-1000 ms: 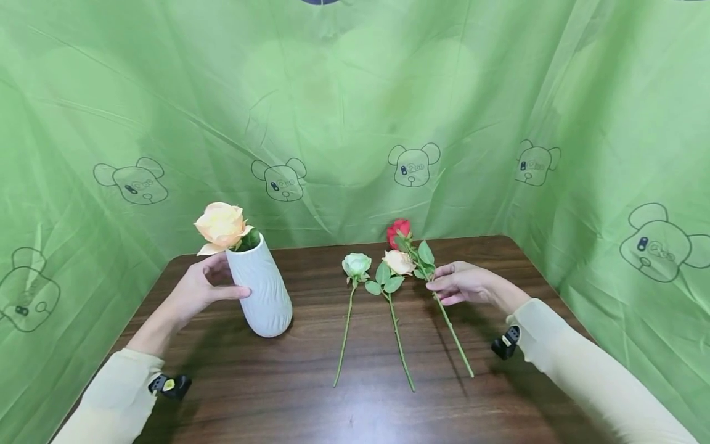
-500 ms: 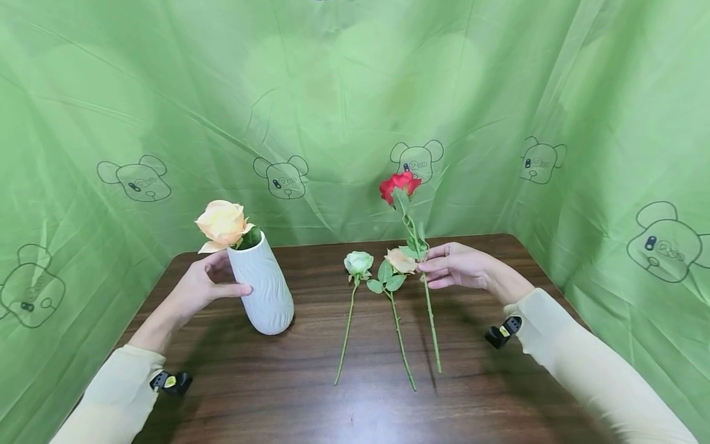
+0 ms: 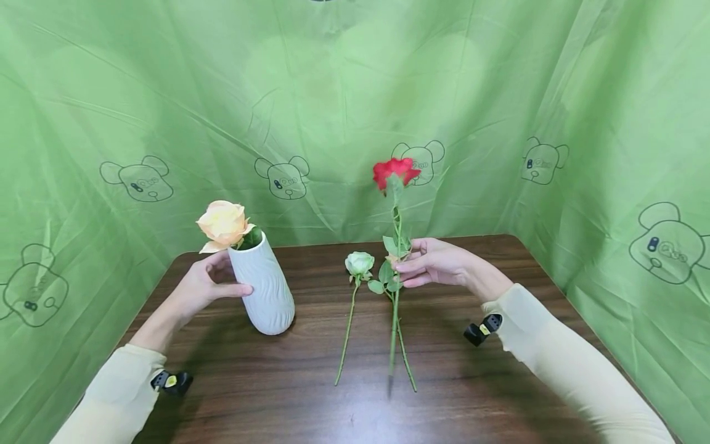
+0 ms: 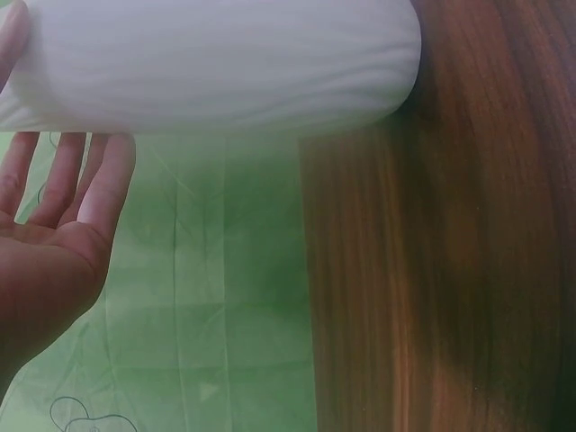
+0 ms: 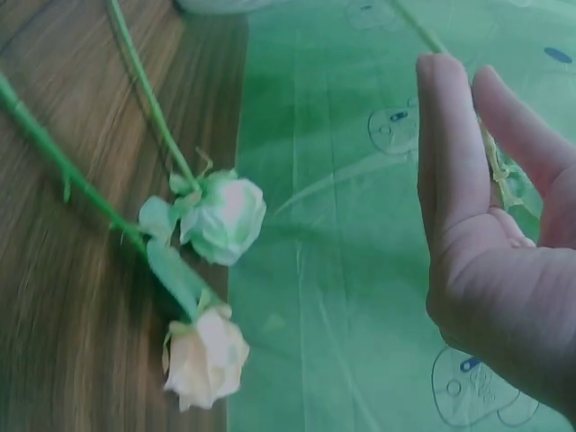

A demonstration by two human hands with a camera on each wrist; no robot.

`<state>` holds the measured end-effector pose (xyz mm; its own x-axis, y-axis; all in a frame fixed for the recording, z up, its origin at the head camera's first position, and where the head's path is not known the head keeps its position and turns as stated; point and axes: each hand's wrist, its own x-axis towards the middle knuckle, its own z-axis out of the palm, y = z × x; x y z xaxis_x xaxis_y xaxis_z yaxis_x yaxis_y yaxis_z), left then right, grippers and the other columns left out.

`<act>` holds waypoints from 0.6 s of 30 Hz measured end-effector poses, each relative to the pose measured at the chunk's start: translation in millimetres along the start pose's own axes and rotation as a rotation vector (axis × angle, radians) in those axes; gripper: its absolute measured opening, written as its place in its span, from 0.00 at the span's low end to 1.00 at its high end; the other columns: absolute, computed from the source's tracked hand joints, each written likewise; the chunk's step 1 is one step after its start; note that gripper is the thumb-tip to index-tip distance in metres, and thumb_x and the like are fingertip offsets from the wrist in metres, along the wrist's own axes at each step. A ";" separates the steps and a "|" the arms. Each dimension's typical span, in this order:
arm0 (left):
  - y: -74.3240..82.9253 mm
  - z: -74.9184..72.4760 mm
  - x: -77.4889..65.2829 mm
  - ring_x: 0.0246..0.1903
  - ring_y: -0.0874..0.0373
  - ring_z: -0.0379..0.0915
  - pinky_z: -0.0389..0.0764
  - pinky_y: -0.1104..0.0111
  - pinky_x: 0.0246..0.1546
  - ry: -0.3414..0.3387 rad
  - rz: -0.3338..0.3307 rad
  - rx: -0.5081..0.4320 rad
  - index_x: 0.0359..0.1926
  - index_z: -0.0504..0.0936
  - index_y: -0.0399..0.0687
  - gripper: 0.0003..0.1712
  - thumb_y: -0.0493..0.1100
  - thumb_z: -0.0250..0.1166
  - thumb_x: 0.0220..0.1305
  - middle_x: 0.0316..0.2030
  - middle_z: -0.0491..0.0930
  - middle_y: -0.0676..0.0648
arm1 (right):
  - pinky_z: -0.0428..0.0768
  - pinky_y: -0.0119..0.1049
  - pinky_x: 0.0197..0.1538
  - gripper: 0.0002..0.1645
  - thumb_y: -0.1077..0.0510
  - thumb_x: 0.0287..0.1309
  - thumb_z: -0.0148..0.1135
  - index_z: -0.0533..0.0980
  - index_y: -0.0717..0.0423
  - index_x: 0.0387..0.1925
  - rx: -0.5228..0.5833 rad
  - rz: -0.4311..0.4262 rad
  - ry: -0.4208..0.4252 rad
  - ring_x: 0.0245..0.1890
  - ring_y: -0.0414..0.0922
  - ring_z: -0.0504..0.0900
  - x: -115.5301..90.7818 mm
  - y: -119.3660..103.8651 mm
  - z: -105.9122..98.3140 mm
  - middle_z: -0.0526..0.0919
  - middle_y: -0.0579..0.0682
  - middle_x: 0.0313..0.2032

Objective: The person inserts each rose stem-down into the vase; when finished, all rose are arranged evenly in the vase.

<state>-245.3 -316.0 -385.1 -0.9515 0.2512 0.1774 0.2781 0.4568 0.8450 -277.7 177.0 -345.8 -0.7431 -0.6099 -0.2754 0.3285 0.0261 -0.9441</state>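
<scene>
My left hand (image 3: 196, 290) grips the upper part of a white ridged vase (image 3: 263, 290), thumb on the near side, fingers behind it. The vase leans left on its base and holds a large peach rose (image 3: 223, 225). In the left wrist view, the fingers (image 4: 103, 184) reach the vase wall (image 4: 225, 67). My right hand (image 3: 440, 264) pinches the stem of a red rose (image 3: 395, 174) below its leaves, bloom up. A pale green rose (image 3: 359, 264) lies on the table. Beside it lies a smaller peach rose (image 5: 207, 360), its bloom mostly hidden in the head view.
The brown wooden table (image 3: 277, 394) has its far edge close to a green curtain (image 3: 344, 92) printed with bear heads. More curtain hangs on the left and right sides. The stems of both lying roses point toward the near edge.
My right hand has raised the red rose, turned it upright and carried it left, over the lying peach rose. My left hand and the vase have stayed in place.
</scene>
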 end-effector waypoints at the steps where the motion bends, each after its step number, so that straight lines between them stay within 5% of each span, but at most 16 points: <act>1: 0.0 0.2 0.1 0.49 0.57 0.77 0.80 0.69 0.45 -0.002 0.001 0.000 0.64 0.74 0.43 0.37 0.42 0.80 0.54 0.50 0.82 0.46 | 0.81 0.50 0.55 0.20 0.72 0.67 0.59 0.67 0.65 0.57 0.004 0.002 0.000 0.47 0.55 0.86 1.5 -0.7 2.3 0.86 0.57 0.46; 6: 0.3 1.4 0.2 0.49 0.57 0.78 0.80 0.69 0.45 -0.012 -0.002 -0.004 0.65 0.73 0.43 0.38 0.42 0.80 0.55 0.51 0.81 0.45 | 0.79 0.53 0.57 0.20 0.71 0.66 0.62 0.69 0.76 0.56 0.005 -0.021 -0.013 0.51 0.59 0.85 5.8 -4.2 12.2 0.86 0.62 0.49; 13: 0.2 1.6 1.1 0.50 0.57 0.78 0.79 0.70 0.46 -0.011 -0.007 -0.009 0.64 0.73 0.43 0.38 0.42 0.80 0.54 0.51 0.81 0.45 | 0.81 0.48 0.55 0.08 0.69 0.66 0.63 0.81 0.60 0.45 -0.026 -0.057 -0.050 0.52 0.53 0.85 2.5 -12.6 19.9 0.87 0.55 0.48; 18: 0.2 0.5 0.8 0.50 0.57 0.78 0.79 0.70 0.46 -0.008 -0.009 -0.005 0.64 0.74 0.42 0.38 0.42 0.80 0.54 0.51 0.82 0.45 | 0.83 0.46 0.54 0.08 0.69 0.66 0.62 0.80 0.61 0.46 -0.024 -0.095 -0.045 0.49 0.49 0.87 -3.9 -21.7 19.9 0.87 0.55 0.47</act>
<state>-246.0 -315.3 -385.0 -0.9529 0.2537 0.1664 0.2693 0.4548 0.8489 -270.3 163.0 -320.6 -0.7429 -0.6456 -0.1767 0.2437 -0.0150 -0.9697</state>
